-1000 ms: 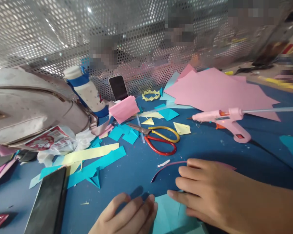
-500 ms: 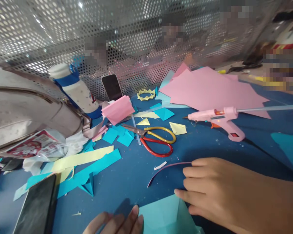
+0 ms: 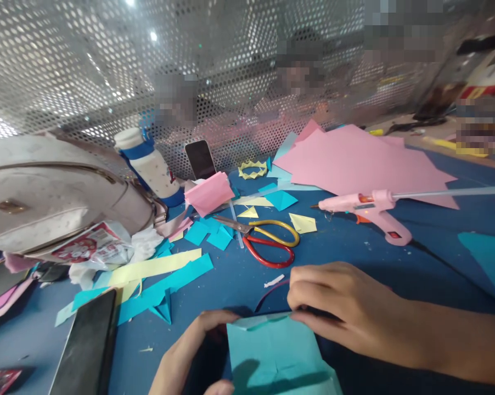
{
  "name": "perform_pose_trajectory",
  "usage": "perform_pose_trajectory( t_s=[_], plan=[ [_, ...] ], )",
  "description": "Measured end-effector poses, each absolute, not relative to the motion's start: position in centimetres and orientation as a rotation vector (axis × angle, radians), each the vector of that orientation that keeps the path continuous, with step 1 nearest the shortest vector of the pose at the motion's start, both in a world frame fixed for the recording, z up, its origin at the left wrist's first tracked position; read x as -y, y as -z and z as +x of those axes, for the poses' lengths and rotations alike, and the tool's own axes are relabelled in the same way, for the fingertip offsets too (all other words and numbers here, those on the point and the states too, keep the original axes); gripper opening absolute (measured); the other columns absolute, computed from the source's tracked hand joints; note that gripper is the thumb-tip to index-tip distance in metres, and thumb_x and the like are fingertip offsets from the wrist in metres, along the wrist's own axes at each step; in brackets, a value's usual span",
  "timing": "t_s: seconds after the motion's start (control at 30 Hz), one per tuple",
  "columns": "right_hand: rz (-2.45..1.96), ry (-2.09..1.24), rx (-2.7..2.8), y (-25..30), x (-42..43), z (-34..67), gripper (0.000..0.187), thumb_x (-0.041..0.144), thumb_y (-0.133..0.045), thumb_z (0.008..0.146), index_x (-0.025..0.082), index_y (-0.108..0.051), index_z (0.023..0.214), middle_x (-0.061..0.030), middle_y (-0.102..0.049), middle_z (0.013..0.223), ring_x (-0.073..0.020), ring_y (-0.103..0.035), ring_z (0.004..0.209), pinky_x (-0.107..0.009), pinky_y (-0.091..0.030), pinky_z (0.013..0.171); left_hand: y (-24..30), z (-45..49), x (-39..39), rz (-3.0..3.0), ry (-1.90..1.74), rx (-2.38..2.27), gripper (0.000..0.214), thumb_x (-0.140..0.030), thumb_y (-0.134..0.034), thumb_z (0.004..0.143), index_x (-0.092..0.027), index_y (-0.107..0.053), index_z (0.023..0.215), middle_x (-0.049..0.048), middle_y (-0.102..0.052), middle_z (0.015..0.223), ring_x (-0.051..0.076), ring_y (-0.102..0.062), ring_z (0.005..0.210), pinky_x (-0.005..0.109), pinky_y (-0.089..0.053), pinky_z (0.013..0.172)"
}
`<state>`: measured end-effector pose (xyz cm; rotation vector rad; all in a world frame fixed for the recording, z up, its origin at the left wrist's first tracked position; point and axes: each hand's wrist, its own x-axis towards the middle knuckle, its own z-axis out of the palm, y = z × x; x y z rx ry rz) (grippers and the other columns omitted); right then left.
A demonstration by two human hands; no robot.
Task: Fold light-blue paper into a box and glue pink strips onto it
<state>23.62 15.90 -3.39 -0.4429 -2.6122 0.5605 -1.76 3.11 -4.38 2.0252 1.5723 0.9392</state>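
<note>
grips a folded teal paper low over the near edge of the blue bench: right hand with fingers curled narrow, pinching the far top edge, left hand clasping the left side. could crease crookedly or slip, judging by the uneven pinch on thin paper. seems to run lengthwise near-to-far, folded top edge pointing toward the scissors.

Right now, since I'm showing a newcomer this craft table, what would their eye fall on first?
Front and centre, the left hand and right hand hold a teal paper by its left and top edges. Behind it lie red-and-yellow scissors, and to the right a pink glue gun in front of large pink sheets.
</note>
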Motion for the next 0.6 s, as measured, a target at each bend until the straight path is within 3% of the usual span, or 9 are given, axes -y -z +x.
perform_pose_trajectory(
  t_s=[0.13,0.23,0.37,0.47,0.6],
  plan=[
    [-0.379,-0.507,2.527,2.3,-15.9,23.9,0.013,0.021,-0.05,0.1,0.021,-0.052,0.087,0.0013,-0.059,0.082,-0.0106,-0.053,0.071,-0.022,-0.039,0.066,4.7,-0.3,-3.3,1.806,-0.95,-1.494,0.027,-0.033,-0.053,0.1,-0.025,-0.06,0.124,0.0048,-0.077,0.091,0.024,-0.076,0.083,0.039,-0.063,0.069],
    [-0.296,-0.489,2.482,1.7,-15.6,24.0,0.011,0.019,-0.049,0.1,0.02,-0.056,0.092,-0.0003,-0.06,0.083,-0.0111,-0.056,0.074,-0.022,-0.042,0.068,5.2,0.0,-3.1,1.697,-0.979,-1.399,0.032,-0.034,-0.057,0.098,-0.024,-0.057,0.128,0.006,-0.076,0.095,0.026,-0.077,0.086,0.04,-0.064,0.07],
    [-0.119,-0.353,2.508,0.9,-14.7,24.2,0.02,0.017,-0.044,0.102,0.02,-0.063,0.103,-0.0027,-0.069,0.096,-0.0125,-0.061,0.084,-0.026,-0.046,0.083,5.7,-0.9,-2.4,1.71,-1.08,-1.25,0.066,-0.043,-0.072,0.086,-0.029,-0.041,0.143,0.0081,-0.072,0.115,0.025,-0.074,0.098,0.032,-0.063,0.078],
    [0.012,-0.2,2.552,0.7,-13.7,24.3,0.029,0.018,-0.038,0.104,0.021,-0.067,0.102,-0.0019,-0.073,0.103,-0.0142,-0.064,0.09,-0.029,-0.049,0.082,5.9,-1.1,-1.9,1.719,-1.098,-1.267,0.065,-0.041,-0.073,0.085,-0.032,-0.042,0.142,0.0083,-0.069,0.122,0.023,-0.072,0.102,0.025,-0.061,0.083],
    [0.07,-0.133,2.583,1.0,-12.8,24.2,0.034,0.018,-0.036,0.104,0.022,-0.069,0.098,0.0002,-0.075,0.107,-0.0124,-0.066,0.096,-0.029,-0.053,0.078,6.0,-0.9,-1.6,1.74,-1.074,-1.318,0.06,-0.029,-0.071,0.087,-0.032,-0.044,0.141,0.0081,-0.067,0.125,0.023,-0.07,0.108,0.024,-0.06,0.084]
  ],
)
